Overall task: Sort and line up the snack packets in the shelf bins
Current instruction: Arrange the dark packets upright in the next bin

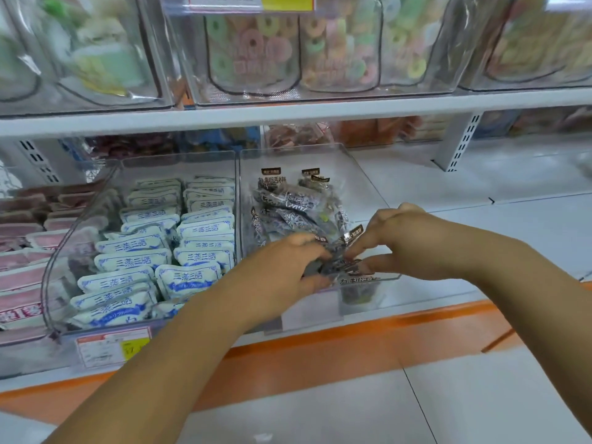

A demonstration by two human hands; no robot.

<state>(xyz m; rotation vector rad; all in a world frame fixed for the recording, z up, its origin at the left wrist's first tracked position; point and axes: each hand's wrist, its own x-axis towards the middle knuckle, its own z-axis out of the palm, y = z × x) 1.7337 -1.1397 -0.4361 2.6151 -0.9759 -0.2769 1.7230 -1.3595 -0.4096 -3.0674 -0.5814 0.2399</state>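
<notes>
Here, in the head view, both hands meet at the front of the right-hand clear bin (354,174) on the lower shelf. The left hand (285,267) comes in from the lower left, its fingers curled round a small bundle of dark packets (336,265). The right hand (407,238) reaches in from the right and pinches the same bundle between thumb and fingertips, so both grips are closed on it. The bundle sits just above the bin's front wall, on the side nearest the person.

Behind it, in the same bin, a loose pile of dark packets (288,206) lies jumbled toward the middle and back. A few of them stand on end with their printed tops up.

Just to the left, wall to wall with this bin, stands a second clear bin (80,225). It is filled with white-and-blue packets (205,232), set in two neat rows that overlap front to back. A price label (112,347) with a yellow patch hangs on its front. Further left lie pink packets (22,251), somewhat blurred.

Above, the white shelf board (288,112) carries large clear containers of pastel ring sweets (256,49), also blurred. Below the lower shelf runs an orange strip (320,350), and under that are pale floor tiles (320,411).
</notes>
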